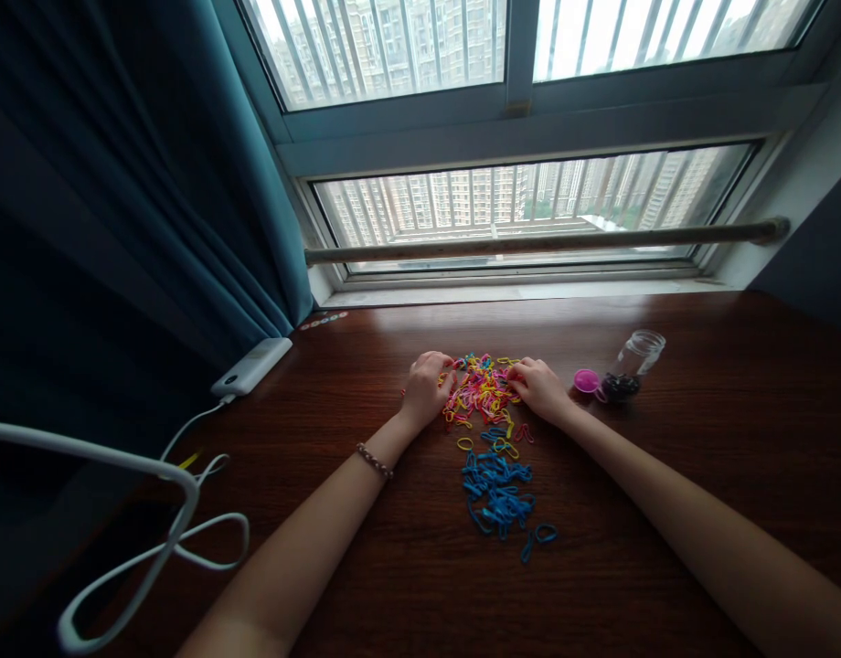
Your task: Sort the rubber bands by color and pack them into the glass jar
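Observation:
A loose pile of small pink, red and yellow rubber bands lies on the table, with a few blue ones at its far side. My left hand rests at the pile's left edge, fingers curved and thumb apart from them. At the right edge, my right hand has its fingertips pressed together among the bands; exactly which ones they pinch is too small to make out. Nearer to me is a separate heap of blue rubber bands. Two blue bands lie just to its right, and some yellow ones between the heaps.
Right of my right hand, a clear jar with dark contents leans over beside its pink lid. On the left are a white power strip and a looped white cable. A window with a rail closes off the back.

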The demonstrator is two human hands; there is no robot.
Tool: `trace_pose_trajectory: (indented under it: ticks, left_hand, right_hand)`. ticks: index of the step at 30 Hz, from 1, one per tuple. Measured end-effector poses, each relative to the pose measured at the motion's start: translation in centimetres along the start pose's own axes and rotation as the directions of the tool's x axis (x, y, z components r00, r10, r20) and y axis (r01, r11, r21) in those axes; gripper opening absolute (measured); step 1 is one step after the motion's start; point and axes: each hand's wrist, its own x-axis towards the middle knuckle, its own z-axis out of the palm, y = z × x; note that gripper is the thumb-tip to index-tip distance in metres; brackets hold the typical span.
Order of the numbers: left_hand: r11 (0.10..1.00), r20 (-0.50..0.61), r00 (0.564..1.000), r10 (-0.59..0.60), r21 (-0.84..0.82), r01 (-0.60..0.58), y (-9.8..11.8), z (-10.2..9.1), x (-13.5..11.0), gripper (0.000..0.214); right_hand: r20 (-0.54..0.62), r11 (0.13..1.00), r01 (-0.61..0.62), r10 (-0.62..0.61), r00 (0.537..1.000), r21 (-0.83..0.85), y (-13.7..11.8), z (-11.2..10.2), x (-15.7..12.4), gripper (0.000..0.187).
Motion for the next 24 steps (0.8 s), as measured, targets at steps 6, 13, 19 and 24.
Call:
trace_pose_trajectory:
  ticks: [6,13,19,24]
  left_hand:
    - [0.997,0.223,0.975,0.004,0.080,-0.022,-0.1,1.2,-0.1,0.038]
    - [0.996,0.318,0.948,-0.015,0.088,-0.014,-0.3,1.3,-0.1,0.037]
    - [0.999,0.262,0.965,-0.035,-0.021,0.042,-0.8,1.1,0.1,0.030]
    - [0.958,0.097,0.988,-0.117,-0.251,0.138,-2.0,1.3,0.4,0.027]
  right_hand:
    - [-0.056,0.998,0.053,-0.053,0.997,-0.016,-0.4,0.3,-0.3,0.012]
    - [-0.044,0.997,0.068,-0.066,0.997,0.037,-0.7,0.3,-0.4,0.005]
    - [-0.175,0.986,0.083,-0.057,0.983,0.143,-0.6,0.0,-0.4,0.006]
    - [-0.249,0.968,0.028,0.036,0.968,0.248,-0.5,-0.4,-0.5,0.008]
